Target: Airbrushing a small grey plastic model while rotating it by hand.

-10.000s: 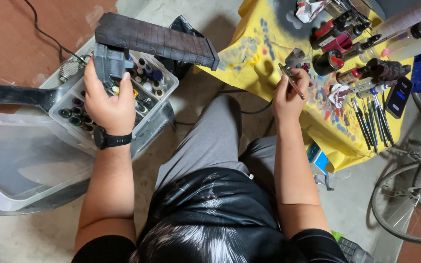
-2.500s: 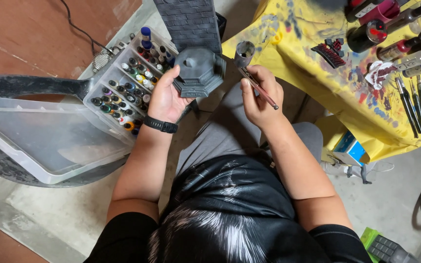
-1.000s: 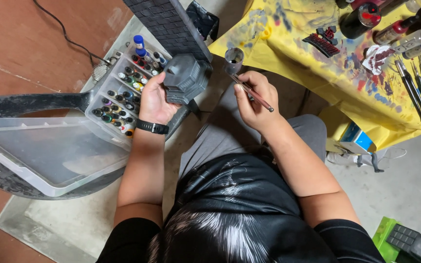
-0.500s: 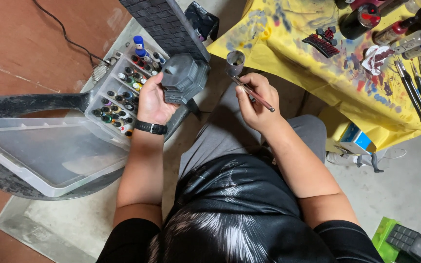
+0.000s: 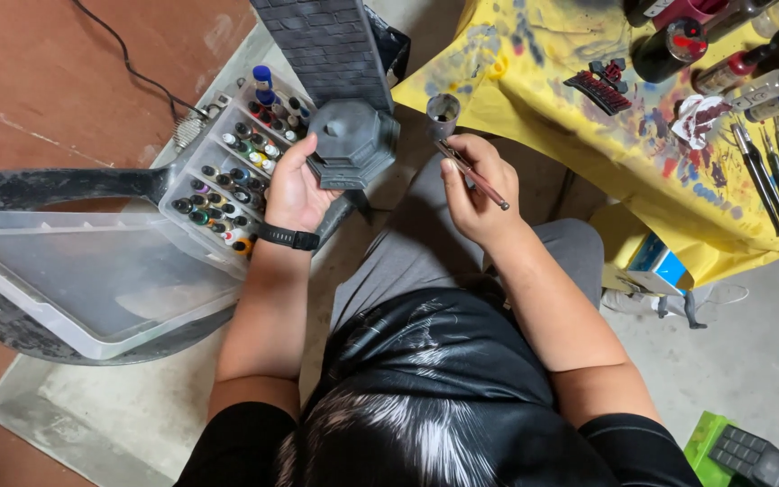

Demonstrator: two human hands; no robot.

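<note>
- Two hands are busy: my left hand (image 5: pixel 295 185) grips the grey model tower (image 5: pixel 344 99) at its octagonal base, closed around the near edge, and the tower's long axis runs up and away from me.
- My right hand (image 5: pixel 480 185) pinches a thin paintbrush (image 5: pixel 472 173), its shaft slanting from lower right to upper left, with the tip just right of the tower's base, so this hand's tool lies nearest.
- A small grey cup (image 5: pixel 442 113) sits just above the brush tip.
- A tray of paint bottles (image 5: pixel 232 176) lies left of the left hand, and the yellow-clothed worktop (image 5: pixel 570 99) is to the right; nothing stands between brush and base.
</note>
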